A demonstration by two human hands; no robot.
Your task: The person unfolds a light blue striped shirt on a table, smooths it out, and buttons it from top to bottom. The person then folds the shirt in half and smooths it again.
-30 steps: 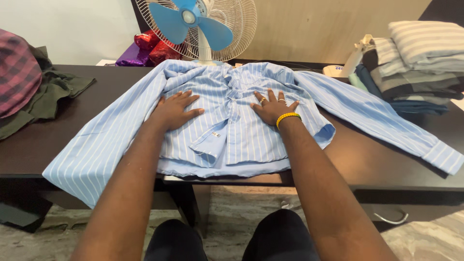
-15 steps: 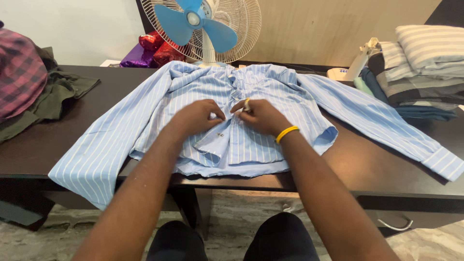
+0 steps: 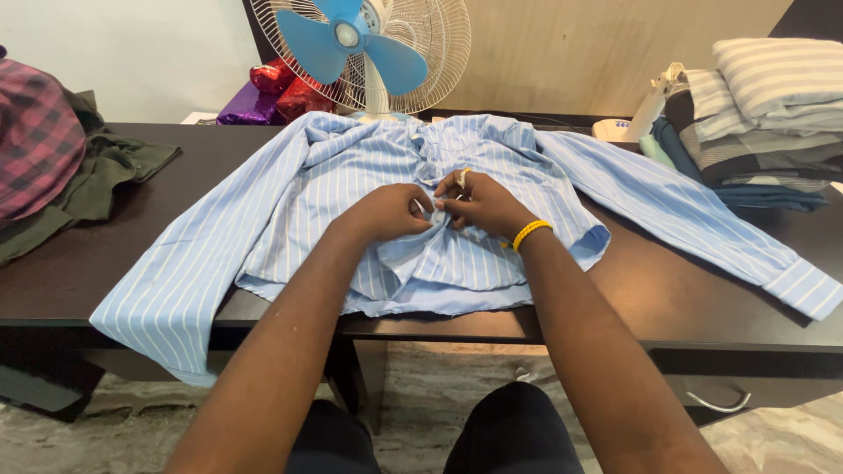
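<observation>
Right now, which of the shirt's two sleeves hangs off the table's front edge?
The left sleeve: its cuff end drapes over the front edge of the dark table. The right sleeve lies fully on the tabletop.

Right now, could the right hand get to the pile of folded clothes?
Probably yes: the right hand pinches the striped shirt, and only the shirt's flat sleeve lies between it and the folded clothes.

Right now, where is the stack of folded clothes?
In the head view, the stack of folded clothes sits at the dark table's far right edge, beyond the striped shirt's outstretched sleeve.
</observation>
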